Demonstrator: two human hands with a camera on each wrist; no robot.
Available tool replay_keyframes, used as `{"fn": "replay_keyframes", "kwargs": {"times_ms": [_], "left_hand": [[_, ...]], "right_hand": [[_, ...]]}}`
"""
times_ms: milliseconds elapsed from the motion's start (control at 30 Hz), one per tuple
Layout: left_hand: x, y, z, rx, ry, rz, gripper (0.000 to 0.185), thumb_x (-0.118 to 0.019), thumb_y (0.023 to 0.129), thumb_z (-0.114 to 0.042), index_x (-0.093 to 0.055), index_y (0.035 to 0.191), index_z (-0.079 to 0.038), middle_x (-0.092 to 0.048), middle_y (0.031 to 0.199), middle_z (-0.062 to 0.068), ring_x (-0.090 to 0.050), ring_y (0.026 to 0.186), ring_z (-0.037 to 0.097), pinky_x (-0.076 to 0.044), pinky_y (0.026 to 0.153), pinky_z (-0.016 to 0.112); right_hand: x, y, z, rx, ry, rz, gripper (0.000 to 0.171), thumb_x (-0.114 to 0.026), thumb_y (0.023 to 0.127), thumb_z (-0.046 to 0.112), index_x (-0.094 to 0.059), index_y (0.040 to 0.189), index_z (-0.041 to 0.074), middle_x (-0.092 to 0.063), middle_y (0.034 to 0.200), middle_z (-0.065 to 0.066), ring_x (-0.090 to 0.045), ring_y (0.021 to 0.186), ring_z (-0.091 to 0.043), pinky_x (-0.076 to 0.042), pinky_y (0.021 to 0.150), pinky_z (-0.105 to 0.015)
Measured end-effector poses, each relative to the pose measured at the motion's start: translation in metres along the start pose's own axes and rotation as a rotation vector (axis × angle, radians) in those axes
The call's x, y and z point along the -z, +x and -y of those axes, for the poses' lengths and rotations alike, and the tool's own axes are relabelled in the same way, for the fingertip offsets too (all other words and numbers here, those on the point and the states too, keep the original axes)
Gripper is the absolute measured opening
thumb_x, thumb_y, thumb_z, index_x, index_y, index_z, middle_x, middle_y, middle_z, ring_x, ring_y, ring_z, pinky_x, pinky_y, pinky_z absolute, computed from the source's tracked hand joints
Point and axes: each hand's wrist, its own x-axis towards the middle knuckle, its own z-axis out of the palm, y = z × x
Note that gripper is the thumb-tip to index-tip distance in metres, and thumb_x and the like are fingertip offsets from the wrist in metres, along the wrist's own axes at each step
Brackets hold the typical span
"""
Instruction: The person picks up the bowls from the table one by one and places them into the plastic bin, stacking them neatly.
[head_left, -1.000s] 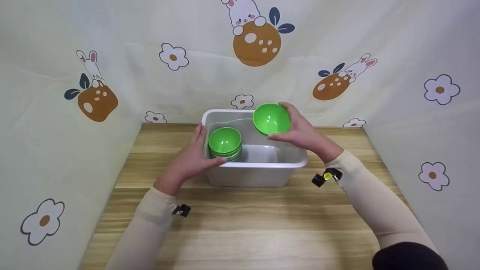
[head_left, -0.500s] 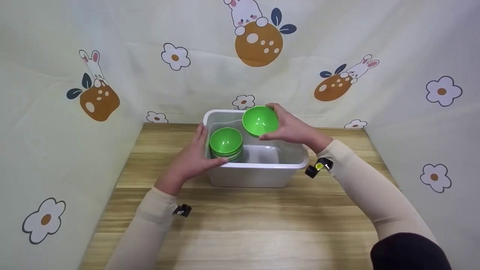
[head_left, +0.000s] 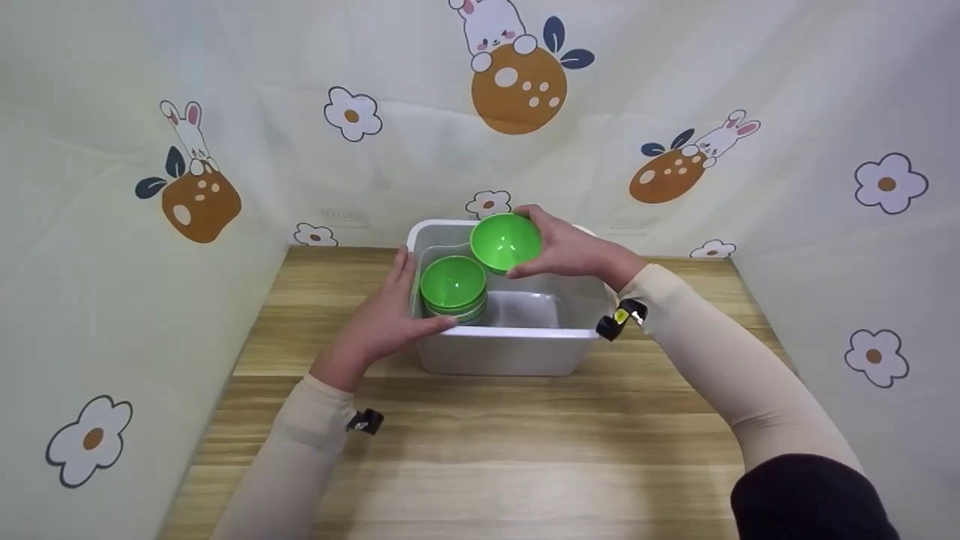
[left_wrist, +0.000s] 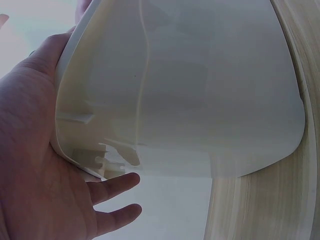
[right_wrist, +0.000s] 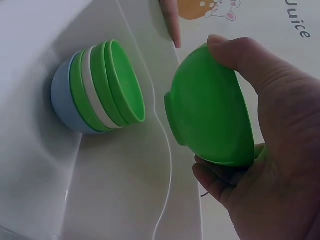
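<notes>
My right hand (head_left: 566,246) grips a green bowl (head_left: 504,244) by its rim, tilted above the bin's back part. In the right wrist view the held bowl (right_wrist: 212,110) has its base turned to the bin and the thumb on the rim. A stack of bowls (head_left: 453,283) stands inside the bin's left end. The right wrist view shows green, white and pale blue bowls (right_wrist: 62,95) nested there, apart from the held one. My left hand (head_left: 379,319) rests against the bin's left front corner, fingers straight along the side, thumb on the front rim.
The white plastic bin (head_left: 510,352) stands on a wood-grain table (head_left: 525,450). Behind it and at both sides hang cloth walls (head_left: 420,165) printed with rabbits, oranges and flowers. The bin's right part has bare floor (head_left: 525,307).
My right hand has carried the green bowl leftward, closer to the stack. The left hand and the bin have stayed in place.
</notes>
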Motion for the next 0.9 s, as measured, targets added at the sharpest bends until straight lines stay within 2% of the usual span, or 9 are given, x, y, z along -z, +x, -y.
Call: {"fn": "replay_keyframes", "kwargs": {"times_ms": [267, 400, 567, 667, 900], "left_hand": [[0.001, -0.001, -0.001, -0.006, -0.011, 0.003, 0.149, -0.079, 0.078, -0.088, -0.001, 0.178, -0.010, 0.015, 0.185, 0.007, -0.019, 0.165, 0.050, -0.030, 0.126, 0.070], [0.000, -0.001, -0.001, -0.010, -0.004, 0.000, 0.149, -0.078, 0.078, -0.089, -0.001, 0.178, -0.010, 0.015, 0.185, 0.007, -0.018, 0.165, 0.051, -0.029, 0.125, 0.072], [0.000, 0.000, 0.000, -0.008, -0.002, -0.001, 0.150, -0.078, 0.077, -0.090, -0.002, 0.179, -0.010, 0.014, 0.185, 0.006, -0.020, 0.164, 0.051, -0.031, 0.124, 0.072], [0.001, 0.000, 0.000, -0.007, -0.001, 0.000, 0.149, -0.078, 0.078, -0.090, -0.002, 0.179, -0.010, 0.014, 0.185, 0.005, -0.022, 0.164, 0.052, -0.033, 0.123, 0.072], [0.000, -0.001, 0.000, 0.000, 0.003, 0.008, 0.149, -0.075, 0.077, -0.092, 0.000, 0.179, -0.012, 0.017, 0.184, 0.002, -0.022, 0.164, 0.052, -0.033, 0.122, 0.074]], "right_hand": [[-0.002, 0.018, 0.000, 0.048, 0.041, 0.038, 0.109, -0.100, 0.081, 0.032, -0.034, 0.164, 0.004, -0.055, 0.149, -0.017, -0.059, 0.130, -0.031, -0.051, 0.113, -0.047], [-0.006, 0.026, 0.002, 0.073, 0.041, 0.050, 0.107, -0.100, 0.082, 0.033, -0.036, 0.162, 0.003, -0.054, 0.155, -0.016, -0.058, 0.132, -0.031, -0.049, 0.115, -0.047], [-0.012, 0.035, 0.004, 0.073, 0.035, 0.063, 0.113, -0.101, 0.081, 0.034, -0.033, 0.166, 0.003, -0.054, 0.156, -0.015, -0.059, 0.133, -0.029, -0.049, 0.116, -0.044], [-0.016, 0.040, 0.004, 0.070, 0.016, 0.069, 0.116, -0.101, 0.080, 0.037, -0.032, 0.168, 0.005, -0.056, 0.152, -0.014, -0.060, 0.131, -0.027, -0.050, 0.114, -0.042], [-0.025, 0.051, -0.001, 0.120, 0.016, 0.083, 0.106, -0.101, 0.080, 0.037, -0.040, 0.161, 0.009, -0.060, 0.144, -0.009, -0.063, 0.126, -0.025, -0.052, 0.111, -0.042]]}}
